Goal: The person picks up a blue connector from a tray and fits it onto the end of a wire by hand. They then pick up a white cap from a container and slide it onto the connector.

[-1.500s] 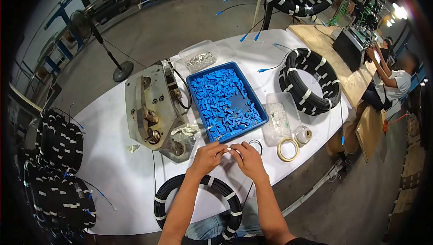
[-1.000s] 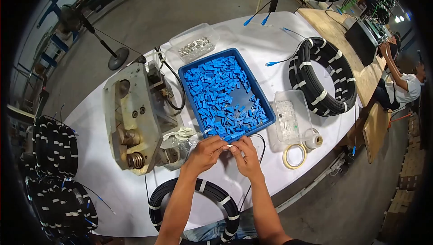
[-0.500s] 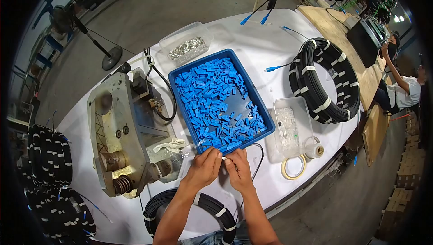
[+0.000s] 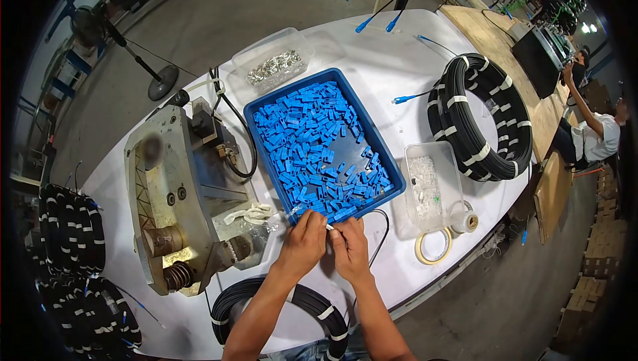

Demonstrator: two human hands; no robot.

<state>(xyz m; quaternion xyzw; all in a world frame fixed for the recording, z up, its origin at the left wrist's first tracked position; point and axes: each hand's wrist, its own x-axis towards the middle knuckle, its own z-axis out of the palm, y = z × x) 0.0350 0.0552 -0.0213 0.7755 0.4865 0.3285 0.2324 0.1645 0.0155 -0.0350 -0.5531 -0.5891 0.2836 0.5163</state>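
My left hand and my right hand meet at the near edge of the blue tray. Between their pinched fingertips shows a small white piece, too small and covered to name exactly. Behind my right hand a thin black cable loops round; its end is hidden. Many blue plastic connector housings lie heaped in the tray, just beyond my fingers. Under my forearms rests a coil of black cable bound with white tape.
A metal press stands left, with a whitish cloth beside it. Clear bins hold metal parts and clear plastic parts. Tape roll and large cable coil lie right. A person sits farther off.
Both hands stay together around the small white piece, with only slight finger movement. The whole view has shifted a little.
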